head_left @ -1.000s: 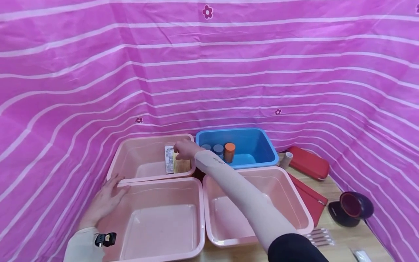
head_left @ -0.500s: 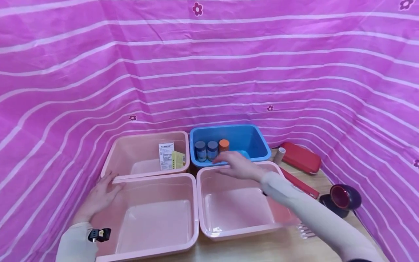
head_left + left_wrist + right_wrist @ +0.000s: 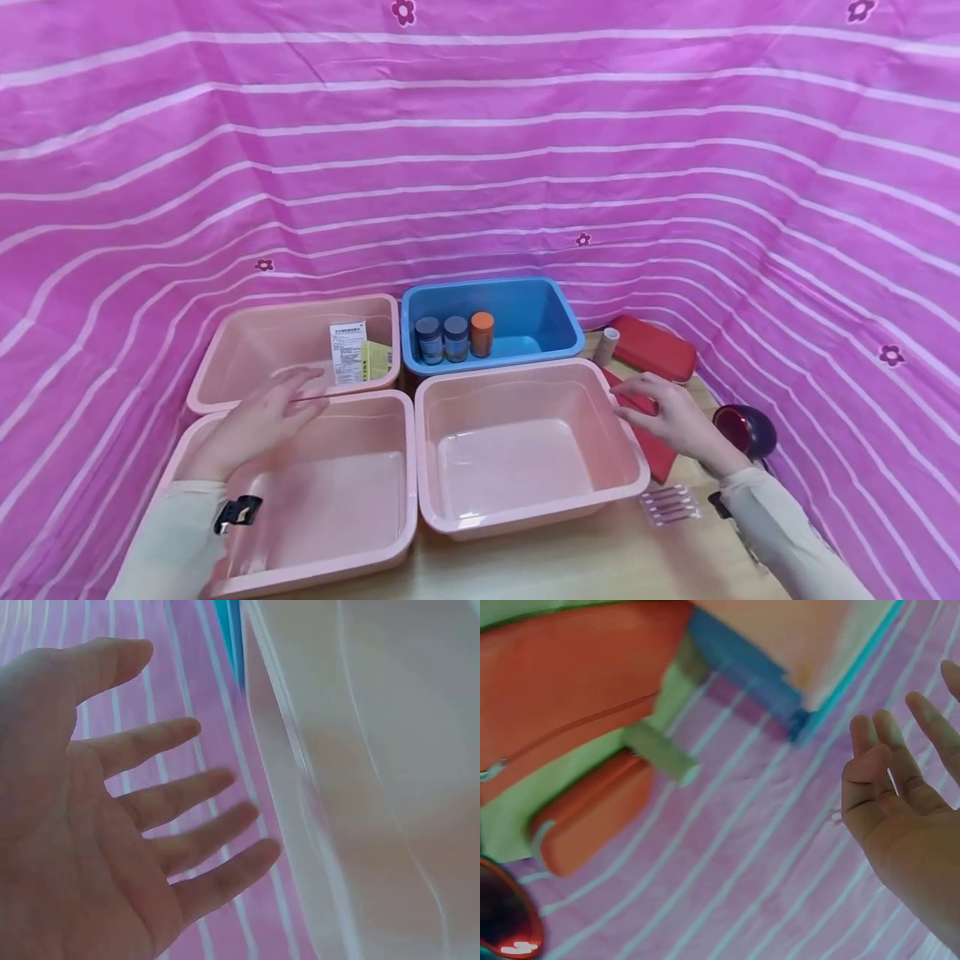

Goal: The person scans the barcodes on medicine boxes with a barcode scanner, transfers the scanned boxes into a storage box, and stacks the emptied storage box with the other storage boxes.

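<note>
My left hand (image 3: 258, 421) hovers over the near-left pink bin (image 3: 408, 483), fingers spread and holding nothing; the left wrist view shows its bare palm (image 3: 90, 847). My right hand (image 3: 678, 421) is at the right rim of the near-right pink bin (image 3: 532, 517), above a flat red zip pouch (image 3: 660, 454) that it partly hides. Its fingers are loosely bent with nothing in them. In the right wrist view the pouch (image 3: 577, 682), a red hard case (image 3: 592, 817) and a pale cylinder (image 3: 660, 754) lie off to the hand's left.
Behind, a pink bin (image 3: 247, 317) holds a white printed box (image 3: 347, 352) and a yellow packet (image 3: 375, 360). A blue bin (image 3: 525, 287) holds two dark-lidded bottles (image 3: 442, 340) and an orange bottle (image 3: 482, 333). At right are a dark round object (image 3: 746, 432) and a swab pack (image 3: 670, 505).
My right hand has come out of the back-left bin and swung right to the red pouch. My left hand has lifted off the bin rims and moved slightly right. The view has turned right.
</note>
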The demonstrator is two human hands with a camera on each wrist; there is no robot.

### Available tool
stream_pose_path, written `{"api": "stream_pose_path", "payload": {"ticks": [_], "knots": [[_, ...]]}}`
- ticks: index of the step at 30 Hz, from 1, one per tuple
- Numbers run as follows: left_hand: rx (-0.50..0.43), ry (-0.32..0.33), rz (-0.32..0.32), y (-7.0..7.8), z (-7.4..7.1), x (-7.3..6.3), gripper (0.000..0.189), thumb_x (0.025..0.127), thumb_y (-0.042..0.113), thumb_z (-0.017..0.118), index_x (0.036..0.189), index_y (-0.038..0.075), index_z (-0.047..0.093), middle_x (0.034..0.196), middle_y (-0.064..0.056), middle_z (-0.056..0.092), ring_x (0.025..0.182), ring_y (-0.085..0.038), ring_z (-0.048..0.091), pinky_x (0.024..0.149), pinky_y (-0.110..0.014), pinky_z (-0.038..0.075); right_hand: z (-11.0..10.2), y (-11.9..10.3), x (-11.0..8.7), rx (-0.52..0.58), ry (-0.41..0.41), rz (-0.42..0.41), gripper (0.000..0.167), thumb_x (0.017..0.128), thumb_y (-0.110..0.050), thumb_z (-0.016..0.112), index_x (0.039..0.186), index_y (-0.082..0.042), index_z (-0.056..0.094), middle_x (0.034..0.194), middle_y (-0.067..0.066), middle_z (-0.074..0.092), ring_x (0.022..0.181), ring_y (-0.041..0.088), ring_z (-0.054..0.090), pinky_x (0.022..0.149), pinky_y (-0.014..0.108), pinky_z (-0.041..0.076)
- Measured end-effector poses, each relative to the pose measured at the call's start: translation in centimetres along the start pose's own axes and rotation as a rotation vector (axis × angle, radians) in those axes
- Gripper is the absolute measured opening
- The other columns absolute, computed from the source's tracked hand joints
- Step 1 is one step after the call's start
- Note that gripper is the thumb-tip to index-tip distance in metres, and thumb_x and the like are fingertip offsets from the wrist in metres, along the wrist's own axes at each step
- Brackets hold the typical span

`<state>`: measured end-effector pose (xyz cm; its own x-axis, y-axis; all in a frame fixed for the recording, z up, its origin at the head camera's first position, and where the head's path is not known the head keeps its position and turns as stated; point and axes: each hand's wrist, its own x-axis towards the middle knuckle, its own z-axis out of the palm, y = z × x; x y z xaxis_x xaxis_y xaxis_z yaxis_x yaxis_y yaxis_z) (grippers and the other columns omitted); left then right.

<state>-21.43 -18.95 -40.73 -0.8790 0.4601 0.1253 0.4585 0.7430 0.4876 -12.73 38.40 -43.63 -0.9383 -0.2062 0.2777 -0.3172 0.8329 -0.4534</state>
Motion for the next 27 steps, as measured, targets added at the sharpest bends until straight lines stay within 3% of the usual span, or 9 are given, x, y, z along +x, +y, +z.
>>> {"api": "stream_pose_path", "payload": {"ticks": [4,6,9,12,15,19,23,27], "knots": [[0.001,-0.116,0.068,3.3,1.4,1.3,0.054,0.102,0.034,0.064,0.148,0.007,0.052,0.129,-0.02,0.068,0.115,-0.036,0.067,0.098,-0.055,0.057,0.6,1.5,-0.3,0.039,-0.036,0.009,0.043,0.086,-0.021,0.084,0.126,-0.012,0.072,0.113,0.002,0.074,0.099,0.023,0.07,0.083,0.037,0.062],[-0.019,-0.193,0.088,4.7,2.5,1.8,0.053,0.102,0.035,0.065,0.147,0.009,0.053,0.121,-0.012,0.071,0.104,-0.024,0.07,0.088,-0.045,0.061,1.1,2.2,-0.3,0.076,-0.074,-0.002,0.047,0.088,-0.023,0.083,0.131,-0.011,0.069,0.112,0.003,0.074,0.098,0.024,0.07,0.081,0.038,0.062],[-0.022,-0.266,0.136,6.0,4.5,2.4,0.051,0.1,0.035,0.068,0.143,0.011,0.057,0.119,-0.005,0.07,0.097,-0.015,0.066,0.085,-0.039,0.061,1.7,3.0,-0.3,0.135,-0.133,-0.007,0.052,0.089,-0.024,0.081,0.137,-0.011,0.065,0.107,-0.001,0.074,0.093,0.017,0.069,0.079,0.035,0.062],[-0.01,-0.331,0.13,6.9,6.5,3.0,0.053,0.099,0.044,0.067,0.143,0.016,0.059,0.118,-0.001,0.068,0.092,-0.012,0.063,0.085,-0.038,0.06,2.1,3.6,-0.4,0.179,-0.182,0.025,0.052,0.09,-0.024,0.081,0.138,-0.011,0.064,0.099,-0.004,0.071,0.084,0.011,0.065,0.073,0.029,0.06],[0.021,-0.386,0.074,7.3,7.8,3.4,0.054,0.098,0.052,0.064,0.144,0.025,0.059,0.12,-0.001,0.069,0.098,-0.017,0.066,0.091,-0.046,0.06,2.7,3.6,-0.3,0.199,-0.233,0.097,0.051,0.09,-0.03,0.08,0.137,-0.015,0.065,0.097,-0.003,0.069,0.079,0.013,0.06,0.065,0.025,0.056],[0.086,-0.402,0.061,7.9,9.0,3.7,0.051,0.096,0.057,0.064,0.136,0.026,0.063,0.102,0.002,0.072,0.095,-0.019,0.067,0.088,-0.048,0.06,3.3,3.6,-0.1,0.2,-0.266,0.169,0.048,0.09,-0.033,0.08,0.134,-0.018,0.068,0.105,0.001,0.07,0.08,0.018,0.057,0.062,0.025,0.052],[0.162,-0.372,0.071,8.3,9.4,3.9,0.044,0.093,0.058,0.068,0.125,0.029,0.066,0.071,0.011,0.057,0.069,-0.011,0.055,0.065,-0.029,0.05,3.7,3.7,-0.1,0.237,-0.252,0.166,0.041,0.092,-0.019,0.078,0.131,-0.015,0.069,0.106,0.003,0.072,0.082,0.02,0.059,0.065,0.024,0.055],[0.209,-0.344,0.075,8.4,9.4,3.9,0.035,0.091,0.054,0.071,0.117,0.033,0.066,0.069,0.013,0.054,0.067,-0.009,0.052,0.062,-0.025,0.046,3.8,3.9,-0.2,0.264,-0.234,0.159,0.039,0.091,-0.011,0.076,0.13,-0.015,0.07,0.109,0.005,0.073,0.085,0.018,0.064,0.072,0.023,0.06]]}}
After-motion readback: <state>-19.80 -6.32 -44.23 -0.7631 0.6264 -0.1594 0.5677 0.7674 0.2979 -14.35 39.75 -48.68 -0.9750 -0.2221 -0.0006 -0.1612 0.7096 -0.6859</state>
